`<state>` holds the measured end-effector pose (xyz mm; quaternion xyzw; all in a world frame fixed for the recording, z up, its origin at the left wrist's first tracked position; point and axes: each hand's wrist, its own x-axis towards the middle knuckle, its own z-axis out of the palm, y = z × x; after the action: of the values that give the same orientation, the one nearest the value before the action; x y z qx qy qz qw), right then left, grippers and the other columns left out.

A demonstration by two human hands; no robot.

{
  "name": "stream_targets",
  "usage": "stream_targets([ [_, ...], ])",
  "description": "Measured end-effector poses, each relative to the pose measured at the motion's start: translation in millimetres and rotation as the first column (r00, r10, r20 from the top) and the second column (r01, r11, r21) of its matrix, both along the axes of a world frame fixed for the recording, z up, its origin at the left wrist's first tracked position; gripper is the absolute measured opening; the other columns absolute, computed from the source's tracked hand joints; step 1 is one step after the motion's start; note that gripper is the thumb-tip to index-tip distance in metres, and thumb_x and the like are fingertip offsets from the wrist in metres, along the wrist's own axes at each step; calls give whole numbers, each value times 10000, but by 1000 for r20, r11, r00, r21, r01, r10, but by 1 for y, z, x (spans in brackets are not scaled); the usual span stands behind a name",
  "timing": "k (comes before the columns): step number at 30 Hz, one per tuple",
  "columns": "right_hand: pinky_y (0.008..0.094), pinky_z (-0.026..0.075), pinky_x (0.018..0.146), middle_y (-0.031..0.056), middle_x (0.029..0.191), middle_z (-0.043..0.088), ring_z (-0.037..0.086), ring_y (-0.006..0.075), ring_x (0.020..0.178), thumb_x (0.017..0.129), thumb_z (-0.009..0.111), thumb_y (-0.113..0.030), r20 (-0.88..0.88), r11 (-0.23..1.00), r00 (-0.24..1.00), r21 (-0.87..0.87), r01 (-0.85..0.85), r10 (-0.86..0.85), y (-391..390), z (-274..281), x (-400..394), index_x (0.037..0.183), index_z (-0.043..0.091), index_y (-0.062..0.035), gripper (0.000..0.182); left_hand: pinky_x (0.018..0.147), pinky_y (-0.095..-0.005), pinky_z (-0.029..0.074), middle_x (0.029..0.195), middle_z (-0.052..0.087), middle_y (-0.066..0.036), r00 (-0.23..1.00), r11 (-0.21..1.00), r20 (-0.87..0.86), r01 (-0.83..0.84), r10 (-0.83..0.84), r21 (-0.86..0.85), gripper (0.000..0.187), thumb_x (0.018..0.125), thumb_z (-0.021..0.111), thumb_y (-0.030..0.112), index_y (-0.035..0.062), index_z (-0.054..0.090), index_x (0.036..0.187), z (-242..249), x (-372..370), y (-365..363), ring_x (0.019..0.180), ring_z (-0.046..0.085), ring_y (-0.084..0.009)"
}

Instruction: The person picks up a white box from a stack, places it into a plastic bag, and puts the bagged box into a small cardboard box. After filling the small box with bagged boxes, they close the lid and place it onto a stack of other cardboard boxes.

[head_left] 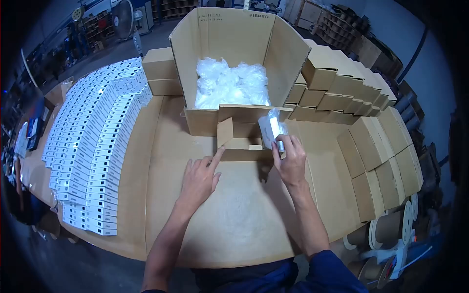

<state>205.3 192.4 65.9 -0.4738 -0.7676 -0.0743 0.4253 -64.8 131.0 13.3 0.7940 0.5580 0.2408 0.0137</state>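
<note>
1. Pinching a wrapped white packet (269, 131) in the head view, the right hand (292, 155) has its thumb and fingers closed around the packet's lower right end. The packet is tilted above the right end of a small brown carton (244, 156); whether it touches the wall there I cannot tell.

2. In the same view, the left hand (200, 178) grips nothing: its fingers are spread, the index fingertip at the carton's front left corner, apparently resting on the edge.

3. As for handling, the packet looks light and fairly stiff inside, with a loose, clear film that probably slides and crumples under the fingers. The lower end suits a pinch, pressing through the film onto the firm sides; a hold on the wrinkled upper tail would likely slip. The carton's thin walls should bend under a hard push, so a light touch at a corner seems enough.

4. Around them on the tabletop (229, 215) stand a large carton of clear plastic bags (232, 85) behind, rows of white boxes (105, 161) at left, and stacked brown cartons (364, 146) at right.
</note>
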Motion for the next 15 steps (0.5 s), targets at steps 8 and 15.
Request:
stream_targets([
  [8, 496, 528, 738, 194, 895, 633, 646, 396, 829, 837, 770, -46, 0, 989, 997, -124, 79, -80, 18, -10, -3, 930, 657, 8, 156, 1011, -518, 465, 1024, 643, -113, 992, 997, -108, -68, 64, -29, 899, 887, 747, 209, 141, 268, 1645, -1, 9, -4, 940, 623, -296],
  [15, 502, 511, 769, 208, 880, 611, 625, 390, 867, 853, 733, -42, 91, 963, 981, -194, 187, -172, 28, -31, -14, 849, 692, 34, 87, 992, -523, 478, 942, 645, -116, 985, 997, -152, -83, 81, -6, 913, 880, 729, 208, 123, 247, 1650, -6, 9, -2, 870, 632, -304],
])
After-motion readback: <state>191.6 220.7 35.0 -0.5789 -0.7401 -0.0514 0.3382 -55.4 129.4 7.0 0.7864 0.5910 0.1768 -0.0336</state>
